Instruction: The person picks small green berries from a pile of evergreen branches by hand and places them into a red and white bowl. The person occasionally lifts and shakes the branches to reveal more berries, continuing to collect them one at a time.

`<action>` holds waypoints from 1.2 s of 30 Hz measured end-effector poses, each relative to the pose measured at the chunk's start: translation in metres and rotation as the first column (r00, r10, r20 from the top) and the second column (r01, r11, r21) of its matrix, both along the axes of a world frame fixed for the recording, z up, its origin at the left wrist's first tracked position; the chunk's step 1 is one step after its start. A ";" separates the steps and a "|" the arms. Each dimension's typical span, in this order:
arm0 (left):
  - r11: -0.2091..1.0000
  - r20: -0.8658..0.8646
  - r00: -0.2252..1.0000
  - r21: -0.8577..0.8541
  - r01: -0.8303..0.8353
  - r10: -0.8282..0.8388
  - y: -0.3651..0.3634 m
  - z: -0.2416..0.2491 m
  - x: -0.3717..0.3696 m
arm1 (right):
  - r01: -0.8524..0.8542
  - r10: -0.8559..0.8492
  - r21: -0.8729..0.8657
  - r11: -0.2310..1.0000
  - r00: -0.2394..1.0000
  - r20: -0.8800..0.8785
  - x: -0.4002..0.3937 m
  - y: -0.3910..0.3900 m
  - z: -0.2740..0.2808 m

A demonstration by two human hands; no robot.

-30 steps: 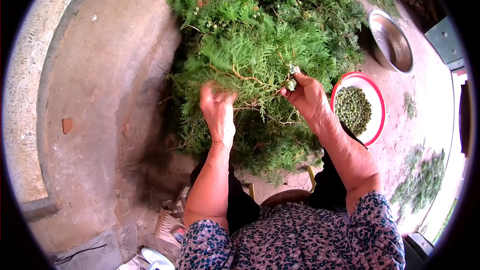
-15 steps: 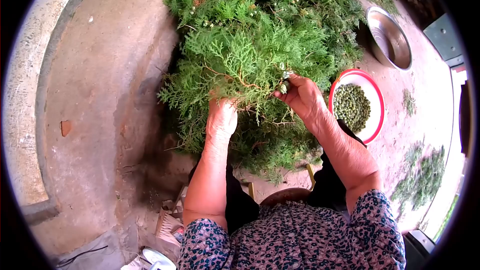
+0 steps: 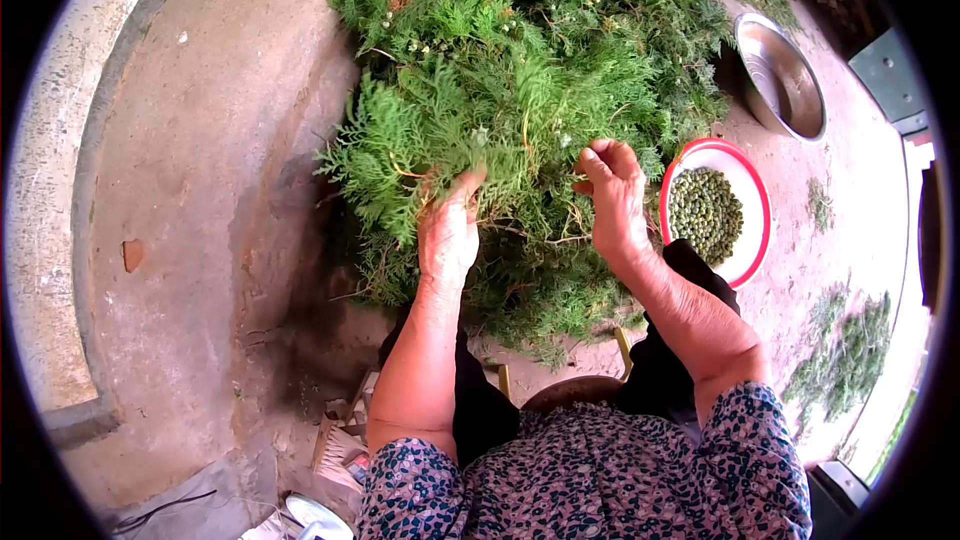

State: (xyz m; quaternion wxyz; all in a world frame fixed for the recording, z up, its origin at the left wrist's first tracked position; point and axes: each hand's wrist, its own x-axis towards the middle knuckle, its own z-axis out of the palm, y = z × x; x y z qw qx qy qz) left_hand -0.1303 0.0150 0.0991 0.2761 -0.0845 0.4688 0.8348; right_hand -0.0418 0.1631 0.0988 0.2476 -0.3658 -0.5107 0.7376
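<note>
Big heap of green feathery conifer branches [image 3: 530,70] on the reddish concrete floor [image 3: 200,190], directly ahead of the seated person; long axis runs away from the person, tips of the near sprigs pointing left and toward the knees. Left hand [image 3: 447,230] grips a sprig at the heap's near edge, fingers curled into the foliage. Right hand [image 3: 612,195] at the heap's right near edge, fingers bent, narrow; whether it pinches anything, cannot tell. Red-rimmed white round bowl of small green berries [image 3: 712,215] just right of the heap. Empty steel basin [image 3: 780,75] beyond the bowl, at the heap's right side.
</note>
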 end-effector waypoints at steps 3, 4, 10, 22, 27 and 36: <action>0.995 -0.017 1.000 -0.099 0.022 -0.023 0.002 0.006 -0.004 | -0.232 0.305 0.448 0.864 0.948 -0.096 0.004 -0.016 0.013; 0.998 0.032 0.998 -0.049 0.048 -0.047 0.000 -0.001 -0.006 | -0.304 0.510 0.644 0.702 0.846 -0.156 0.000 -0.019 0.010; 0.998 -0.114 0.992 0.030 0.058 -0.054 0.006 0.003 -0.002 | -0.452 0.608 0.583 0.675 0.789 -0.091 -0.009 -0.033 0.012; 0.953 -0.233 0.939 -0.228 0.201 -0.254 0.007 -0.003 0.011 | -0.351 0.481 0.620 0.702 0.876 -0.049 -0.021 -0.011 0.013; 0.935 -0.442 0.851 -0.327 0.141 -0.283 0.008 -0.013 0.017 | -0.457 0.460 0.477 0.751 0.880 0.119 -0.020 -0.007 0.017; 0.874 -0.516 0.762 -0.469 0.131 -0.391 0.000 -0.016 0.014 | -0.559 0.564 0.135 0.818 0.825 -0.004 -0.015 -0.007 0.029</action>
